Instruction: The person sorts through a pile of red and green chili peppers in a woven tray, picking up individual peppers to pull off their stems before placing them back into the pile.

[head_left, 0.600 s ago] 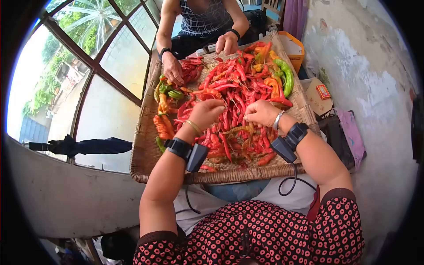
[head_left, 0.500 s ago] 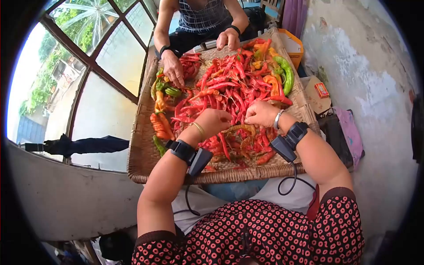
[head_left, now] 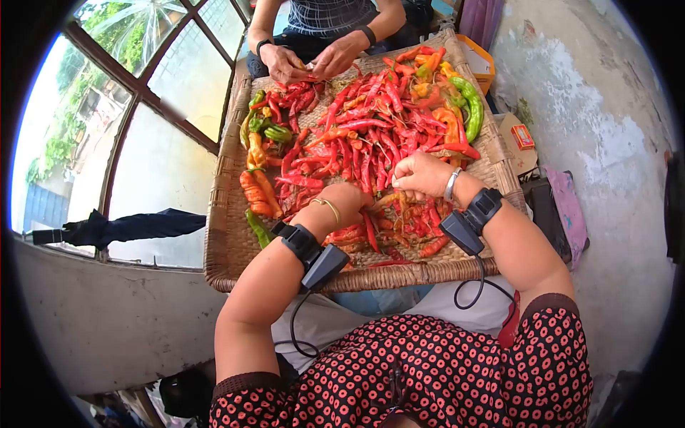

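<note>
Red chili peppers (head_left: 367,121) lie heaped in a large woven basket tray (head_left: 321,284) in front of me. My left hand (head_left: 344,202) is curled down over the near part of the heap, its fingertips mostly hidden behind the knuckles. Just to its right, my right hand (head_left: 426,175) is closed in a pinch above the peppers; whatever sits between the fingertips is too small to make out. Wrinkled, orange-tinged chilies (head_left: 399,217) lie between and below the two hands.
Across the tray, a co-worker's hands (head_left: 310,65) meet above a smaller red pile. Green peppers (head_left: 467,107) line the right side, orange ones (head_left: 258,192) the left. A folded umbrella (head_left: 135,227) lies by the window; a rough wall (head_left: 578,107) stands at right.
My left hand has turned down and rightward; my right hand has shifted slightly up and right. The co-worker's hands, apart before, have come together at the far left of the tray.
</note>
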{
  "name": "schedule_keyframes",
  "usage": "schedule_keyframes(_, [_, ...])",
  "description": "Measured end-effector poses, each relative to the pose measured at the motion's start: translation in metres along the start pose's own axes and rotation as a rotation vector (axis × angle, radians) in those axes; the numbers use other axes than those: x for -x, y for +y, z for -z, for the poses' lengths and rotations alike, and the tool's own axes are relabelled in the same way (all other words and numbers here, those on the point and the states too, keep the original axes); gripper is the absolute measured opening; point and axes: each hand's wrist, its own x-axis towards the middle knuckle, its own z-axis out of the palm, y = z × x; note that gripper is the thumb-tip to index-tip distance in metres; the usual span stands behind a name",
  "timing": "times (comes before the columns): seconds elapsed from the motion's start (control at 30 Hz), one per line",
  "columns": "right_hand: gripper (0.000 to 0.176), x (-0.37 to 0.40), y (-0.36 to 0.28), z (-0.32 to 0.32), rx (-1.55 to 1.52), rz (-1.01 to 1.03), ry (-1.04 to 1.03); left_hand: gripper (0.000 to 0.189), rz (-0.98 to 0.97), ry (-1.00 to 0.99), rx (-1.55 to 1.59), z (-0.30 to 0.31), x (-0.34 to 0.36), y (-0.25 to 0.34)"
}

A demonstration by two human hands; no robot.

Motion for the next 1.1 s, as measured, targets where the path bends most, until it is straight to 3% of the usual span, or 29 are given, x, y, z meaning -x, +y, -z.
schedule_keyframes(0.07, [0.015, 0.0, -0.002, -0.001, -0.081, 0.052, 0.067, 0.023, 0.074, -0.108, -0.016, 0.006, -0.001, 0.005])
schedule_keyframes(0.17, [0.014, -0.005, 0.0, -0.003, -0.309, 0.146, 0.181, 0.022, -0.093, 0.039, 0.199, 0.014, 0.007, -0.008])
schedule_keyframes(0.2, [0.018, -0.015, 0.012, -0.003, -0.349, 0.259, 0.243, 0.02, -0.096, 0.024, 0.252, 0.022, 0.01, -0.009])
schedule_keyframes(0.23, [0.027, -0.009, 0.005, -0.004, -0.36, 0.193, 0.289, 0.017, -0.032, -0.023, 0.346, 0.033, 0.014, -0.005])
schedule_keyframes(0.3, [0.048, -0.021, 0.02, -0.004, -0.11, 0.267, 0.407, 0.017, -0.028, -0.037, 0.425, 0.035, 0.02, -0.013])
schedule_keyframes(0.33, [0.053, -0.006, 0.003, -0.001, 0.012, 0.205, 0.395, 0.017, 0.013, -0.05, 0.439, 0.035, 0.021, -0.018])
schedule_keyframes(0.37, [0.049, -0.007, 0.004, -0.001, 0.125, 0.271, 0.51, 0.015, 0.127, -0.008, 0.562, 0.036, 0.024, -0.014])
schedule_keyframes(0.43, [0.037, 0.001, -0.003, 0.009, 0.2, 0.337, 0.496, 0.012, 0.137, 0.134, 0.53, 0.029, 0.023, -0.017])
schedule_keyframes(0.5, [0.027, 0.017, -0.016, 0.014, 0.035, 0.289, 0.424, 0.014, 0.173, 0.195, 0.506, 0.031, 0.022, -0.012])
schedule_keyframes(0.57, [0.023, 0.02, -0.017, 0.02, 0.142, 0.326, 0.452, 0.016, 0.239, 0.135, 0.516, 0.031, 0.019, -0.013])
schedule_keyframes(0.63, [0.021, 0.017, -0.011, 0.021, 0.069, 0.307, 0.391, 0.02, 0.15, 0.139, 0.37, 0.029, 0.015, -0.017])
schedule_keyframes(0.7, [0.02, 0.013, -0.009, 0.021, 0.249, 0.305, 0.357, 0.024, 0.128, 0.154, 0.355, 0.025, 0.016, -0.018])
schedule_keyframes(0.77, [0.019, 0.012, -0.013, 0.018, 0.224, 0.254, 0.328, 0.018, 0.131, 0.207, 0.444, 0.015, 0.016, -0.018])
schedule_keyframes(0.83, [0.02, 0.015, -0.014, 0.018, 0.045, 0.308, 0.399, 0.012, 0.002, 0.543, 0.478, 0.027, 0.018, -0.006])
schedule_keyframes(0.9, [0.017, 0.023, -0.025, 0.026, 0.017, 0.358, 0.492, 0.013, 0.009, 0.602, 0.715, 0.058, 0.036, 0.018])
schedule_keyframes(1.0, [0.016, 0.051, -0.044, 0.047, -0.082, 0.367, 0.652, 0.028, -0.333, 1.317, 0.792, 0.08, 0.059, 0.055])
schedule_keyframes(1.03, [0.016, 0.061, -0.047, 0.055, -0.106, 0.392, 0.703, 0.042, -0.429, 1.324, 0.568, 0.087, 0.075, 0.054])
schedule_keyframes(1.1, [0.017, 0.087, -0.041, 0.076, -0.105, 0.366, 0.759, 0.045, -0.674, 1.36, 0.405, 0.097, 0.096, 0.067])
